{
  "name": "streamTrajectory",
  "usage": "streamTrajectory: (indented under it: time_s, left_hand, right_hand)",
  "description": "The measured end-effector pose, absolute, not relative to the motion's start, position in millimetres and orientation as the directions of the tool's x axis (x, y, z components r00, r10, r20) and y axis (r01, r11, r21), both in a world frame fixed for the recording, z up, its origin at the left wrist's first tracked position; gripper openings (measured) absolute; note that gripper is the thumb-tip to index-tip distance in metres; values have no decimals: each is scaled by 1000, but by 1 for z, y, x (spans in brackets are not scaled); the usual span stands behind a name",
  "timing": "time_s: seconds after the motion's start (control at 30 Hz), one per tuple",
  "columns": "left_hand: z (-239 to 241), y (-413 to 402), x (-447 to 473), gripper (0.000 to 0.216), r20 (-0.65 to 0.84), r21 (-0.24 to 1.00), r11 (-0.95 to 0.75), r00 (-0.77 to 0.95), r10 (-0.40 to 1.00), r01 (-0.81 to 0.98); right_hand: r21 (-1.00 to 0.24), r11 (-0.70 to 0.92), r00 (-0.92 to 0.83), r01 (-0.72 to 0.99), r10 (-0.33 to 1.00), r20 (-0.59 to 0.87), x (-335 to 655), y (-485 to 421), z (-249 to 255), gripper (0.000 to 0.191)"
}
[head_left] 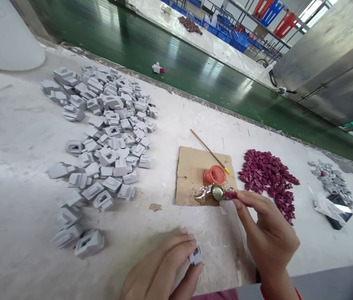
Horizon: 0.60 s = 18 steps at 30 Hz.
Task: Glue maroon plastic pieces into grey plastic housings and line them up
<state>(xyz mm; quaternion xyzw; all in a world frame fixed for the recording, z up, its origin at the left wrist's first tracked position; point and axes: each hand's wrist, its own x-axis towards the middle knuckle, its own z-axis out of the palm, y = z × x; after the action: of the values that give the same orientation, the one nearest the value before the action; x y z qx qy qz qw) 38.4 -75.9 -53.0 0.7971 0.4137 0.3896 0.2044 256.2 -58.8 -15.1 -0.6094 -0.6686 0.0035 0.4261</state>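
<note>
My left hand [167, 266] pinches a small grey plastic part [195, 254] with a rectangular opening, low over the bench. Between the thumb and fingers of my right hand [266, 233] is a small maroon plastic piece [230, 195]. Its far end meets the rim of a metal bottle cap [218, 192]; whether it dips inside I cannot tell. The cap is at the front edge of a cardboard sheet [189, 166], amid spilled clear brownish liquid [204, 196]. Just behind it, a red-orange plastic cup [215, 174] is tilted, and a thin wooden stick [208, 148] with a yellow end lies across the sheet.
Grey parts form a large heap [110, 121] on the left. Right of the cardboard is a maroon pile [266, 175], then smaller pale parts [333, 181] and a black box with tissue [337, 211]. A green conveyor belt [189, 79] runs behind, carrying one grey-and-maroon piece [157, 68].
</note>
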Motion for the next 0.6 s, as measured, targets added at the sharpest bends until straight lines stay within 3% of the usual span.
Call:
streamTrajectory:
  time_s: [0.13,0.6]
  left_hand:
    - [-55,-74,42,23,501,640,-628,379,778,443]
    - [-55,-74,44,25,475,686,-589,350,807,427]
  right_hand:
    - [-350,333,-70,875,805,589,255,-50,-12,34]
    - [-335,317,-93,887,835,543,254,-45,-15,27]
